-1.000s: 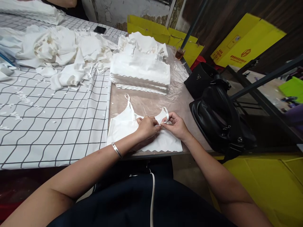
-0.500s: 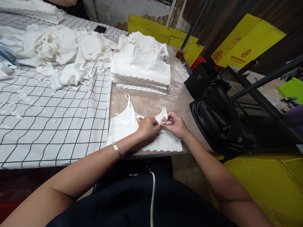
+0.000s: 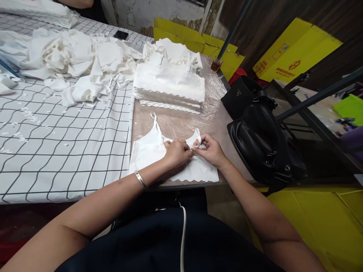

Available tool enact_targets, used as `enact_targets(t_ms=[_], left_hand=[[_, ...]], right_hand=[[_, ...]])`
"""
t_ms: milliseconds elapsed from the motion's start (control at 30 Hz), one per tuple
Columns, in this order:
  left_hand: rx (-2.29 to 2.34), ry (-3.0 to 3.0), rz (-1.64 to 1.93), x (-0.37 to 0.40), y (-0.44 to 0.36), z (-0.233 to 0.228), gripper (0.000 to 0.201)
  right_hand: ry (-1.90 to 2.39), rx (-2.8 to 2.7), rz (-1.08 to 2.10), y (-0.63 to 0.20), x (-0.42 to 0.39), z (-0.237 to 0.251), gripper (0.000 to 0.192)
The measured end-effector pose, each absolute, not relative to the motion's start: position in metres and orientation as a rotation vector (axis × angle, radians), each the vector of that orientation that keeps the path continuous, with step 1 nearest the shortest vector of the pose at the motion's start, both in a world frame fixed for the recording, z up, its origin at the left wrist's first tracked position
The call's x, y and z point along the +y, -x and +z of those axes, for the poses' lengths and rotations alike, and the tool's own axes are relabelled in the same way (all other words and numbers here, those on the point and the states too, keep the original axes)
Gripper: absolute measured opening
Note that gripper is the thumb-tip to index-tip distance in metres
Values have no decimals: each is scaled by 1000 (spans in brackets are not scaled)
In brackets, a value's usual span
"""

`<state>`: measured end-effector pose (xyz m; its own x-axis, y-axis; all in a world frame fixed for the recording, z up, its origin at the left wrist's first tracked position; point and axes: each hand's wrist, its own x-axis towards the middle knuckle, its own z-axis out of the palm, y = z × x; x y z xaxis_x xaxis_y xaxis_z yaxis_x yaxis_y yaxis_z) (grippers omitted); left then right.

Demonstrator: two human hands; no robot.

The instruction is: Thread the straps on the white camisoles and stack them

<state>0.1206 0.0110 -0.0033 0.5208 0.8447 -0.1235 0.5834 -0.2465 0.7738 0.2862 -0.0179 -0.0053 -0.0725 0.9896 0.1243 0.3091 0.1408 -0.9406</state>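
Note:
A white camisole top [image 3: 147, 155] with a scalloped hem lies flat at the table's near edge. My left hand [image 3: 176, 152] and my right hand [image 3: 211, 150] meet over its right side, fingers pinched on the right shoulder strap [image 3: 197, 136]. The other strap [image 3: 154, 121] lies loose toward the far side. A silver bangle sits on my left wrist. What exactly sits between my fingertips is too small to tell.
A neat stack of folded white tops [image 3: 169, 81] sits behind the camisole on clear plastic. A heap of white fabric scraps [image 3: 76, 62] covers the checked cloth [image 3: 56, 151] to the left. Black bags [image 3: 263, 139] crowd the right edge; yellow boxes [image 3: 295, 53], a phone [image 3: 120, 35] and a glass [image 3: 216, 64] stand farther back.
Both hands stay pinched on the strap with only tiny finger shifts. The view has drifted slightly.

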Motion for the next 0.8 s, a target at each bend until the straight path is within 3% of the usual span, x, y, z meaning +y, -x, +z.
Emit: enact_targets(t_ms=[400,500,633,800], left_hand=[[1175,-1886,455,10,-122,-4,22],[1155,-1919,440,10,-121,-3,20],[1144,-1953,416,11,-120,-2,16],[1154,-1974,391,11,-120,-5,19]], right_hand=[[1381,-1787,819,-297,-18,10,22],[1391,-1812,979,-300,-14,14,18],[1366,-1679,1343,-302,-4,14,28],[1337,-1712,1466,-306,9,16,29]])
